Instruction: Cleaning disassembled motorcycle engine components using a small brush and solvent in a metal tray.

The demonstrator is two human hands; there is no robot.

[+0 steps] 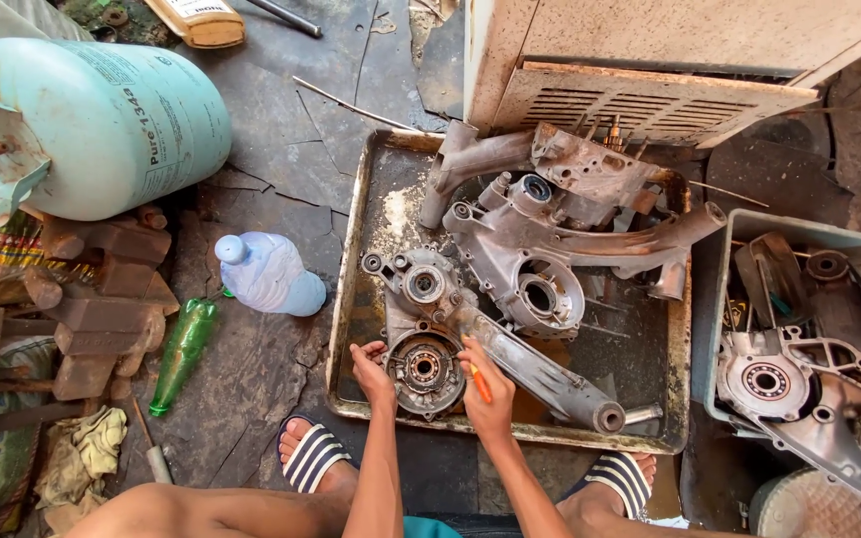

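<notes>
Greasy metal casing (430,344) lies in the tray (351,329), so drips stay contained. Left hand (372,369) fingers pinch its rim, steadying it; right hand (485,394) clamps an orange tool (479,384) beside the bearing (425,367).

Both forearms reach forward from the bottom edge, close together and nearly parallel, bare to the elbow. The left hand (371,364) sits palm down, wrist bent a little, fingers curled inward toward the right (the thumb is hard to make out). The right hand (485,394) lies just beside it, slightly farther forward, fingers closed in a loose grip, knuckles up. The hands stay apart, not touching each other. The person squats, knees spread, bare feet in striped sandals either side of the arms.
</notes>
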